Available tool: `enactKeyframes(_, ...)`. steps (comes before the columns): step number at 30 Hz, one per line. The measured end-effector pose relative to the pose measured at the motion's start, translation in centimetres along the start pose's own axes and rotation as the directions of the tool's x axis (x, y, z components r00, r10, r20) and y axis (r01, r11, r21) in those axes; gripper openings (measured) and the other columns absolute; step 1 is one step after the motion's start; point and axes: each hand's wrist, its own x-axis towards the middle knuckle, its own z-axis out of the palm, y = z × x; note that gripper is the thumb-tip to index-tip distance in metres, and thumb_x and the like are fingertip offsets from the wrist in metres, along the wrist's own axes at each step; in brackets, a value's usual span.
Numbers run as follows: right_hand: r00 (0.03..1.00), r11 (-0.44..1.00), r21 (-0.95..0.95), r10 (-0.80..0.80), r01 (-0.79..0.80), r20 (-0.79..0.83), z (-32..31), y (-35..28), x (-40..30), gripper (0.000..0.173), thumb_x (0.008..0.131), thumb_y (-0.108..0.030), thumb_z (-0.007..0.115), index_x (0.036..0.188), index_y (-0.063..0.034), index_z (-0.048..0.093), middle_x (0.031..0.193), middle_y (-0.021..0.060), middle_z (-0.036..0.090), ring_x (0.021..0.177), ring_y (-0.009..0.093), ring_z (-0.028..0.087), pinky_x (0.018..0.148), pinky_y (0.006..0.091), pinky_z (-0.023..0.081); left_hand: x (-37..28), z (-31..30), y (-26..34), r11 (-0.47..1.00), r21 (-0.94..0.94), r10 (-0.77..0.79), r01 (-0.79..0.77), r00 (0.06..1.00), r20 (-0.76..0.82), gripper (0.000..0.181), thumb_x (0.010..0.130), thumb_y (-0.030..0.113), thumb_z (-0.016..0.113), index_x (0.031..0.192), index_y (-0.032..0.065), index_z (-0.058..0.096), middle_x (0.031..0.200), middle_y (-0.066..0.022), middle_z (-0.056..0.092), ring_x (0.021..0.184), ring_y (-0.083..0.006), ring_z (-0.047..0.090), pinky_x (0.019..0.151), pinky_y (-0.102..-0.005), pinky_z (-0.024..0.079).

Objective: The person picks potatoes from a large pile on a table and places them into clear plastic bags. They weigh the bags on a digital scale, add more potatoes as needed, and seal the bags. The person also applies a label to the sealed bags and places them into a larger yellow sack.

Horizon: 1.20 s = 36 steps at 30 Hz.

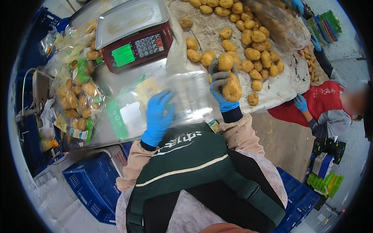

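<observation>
My right hand (216, 84), in a blue glove with grey, soiled fingers, is closed around two potatoes. One potato (225, 62) sits at the fingertips and a larger potato (232, 87) lies nearer my wrist. My left hand (158, 116), also gloved in blue and slightly blurred, is over a flat clear plastic bag (189, 96), thumb apart from the fingers. Whether it touches the film is hard to tell. Green printing and a pale label (148, 88) show on the bag. Loose potatoes (258, 55) lie on a dirty white cloth (201, 32) beyond my right hand.
A red digital scale (137, 43) with a metal pan stands at the table's back. Filled potato bags (78, 99) lie on the left. A large plastic sack (276, 23) is at back right. A co-worker in a red apron (317, 102) stands right. Blue crates (93, 186) are below.
</observation>
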Motion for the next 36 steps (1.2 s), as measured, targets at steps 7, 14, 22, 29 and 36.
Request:
enactKeyframes(7, 0.967, 0.968, 0.09, 0.241, -0.234, -0.086, -1.4, 0.5, 0.6, 0.044, 0.094, -0.028, 0.058, 0.127, -0.0009, 0.048, 0.109, 0.0131, 0.059, 0.086, 0.02, 0.061, 0.077, 0.0286, 0.056, 4.7, 2.0, 7.1, 0.889, 0.069, 0.454, -0.452, 0.891, -0.023, 0.052, 0.073, 0.006, 0.074, 0.123, 0.0148, 0.063, 0.118, -0.0074, 0.059, 0.104, -0.0297, 0.056, 0.091, -0.043, 0.045)
enactKeyframes(14, 0.938, 0.671, -0.721, -0.336, 0.173, -0.089, -2.1, 3.1, -0.8, 0.041, 0.096, -0.035, 0.054, 0.118, -0.0008, 0.053, 0.101, 0.0121, 0.065, 0.089, 0.023, 0.065, 0.079, 0.0345, 0.057, 4.4, 2.9, 5.9, 0.924, -0.086, 0.371, -0.371, 0.928, -0.017, 0.046, 0.074, 0.006, 0.072, 0.119, 0.0131, 0.063, 0.117, -0.0092, 0.058, 0.105, -0.0318, 0.055, 0.092, -0.0437, 0.045)
enactKeyframes(22, 0.87, 0.734, -0.639, -0.138, -0.231, -0.473, -1.3, 0.6, 0.4, 0.049, 0.091, -0.035, 0.066, 0.119, 0.0023, 0.052, 0.093, 0.0149, 0.063, 0.08, 0.023, 0.065, 0.067, 0.0338, 0.058, -1.2, 1.8, -7.9, 0.88, 0.456, -0.127, 0.135, 0.991, -0.05, 0.058, 0.081, 0.024, 0.07, 0.132, 0.0045, 0.05, 0.138, -0.0199, 0.046, 0.122, -0.039, 0.045, 0.104, -0.0485, 0.035)
enactKeyframes(29, 0.832, 0.122, -0.873, -0.266, -0.471, -0.486, -2.5, 1.4, 3.1, 0.052, 0.09, -0.037, 0.067, 0.125, -0.0018, 0.052, 0.096, 0.0131, 0.064, 0.08, 0.019, 0.065, 0.071, 0.0304, 0.056, -0.9, 4.7, -8.2, 0.894, 0.441, -0.15, 0.071, 0.978, 0.147, 0.084, 0.087, 0.044, 0.061, 0.149, 0.0007, 0.025, 0.156, -0.0215, 0.02, 0.144, -0.0386, 0.019, 0.117, -0.0525, 0.012)
enactKeyframes(36, 0.968, -0.752, -0.645, 0.034, -0.138, -0.248, -3.2, 2.6, 6.4, 0.056, 0.084, -0.032, 0.071, 0.132, -0.0104, 0.053, 0.109, 0.0178, 0.065, 0.099, 0.024, 0.063, 0.086, 0.0334, 0.051, -0.7, 6.9, -10.1, 0.874, 0.484, -0.107, 0.046, 0.989, 0.099, 0.049, 0.095, 0.022, 0.045, 0.142, 0.0047, 0.042, 0.15, -0.0133, 0.038, 0.14, -0.0321, 0.032, 0.114, -0.0519, 0.018)
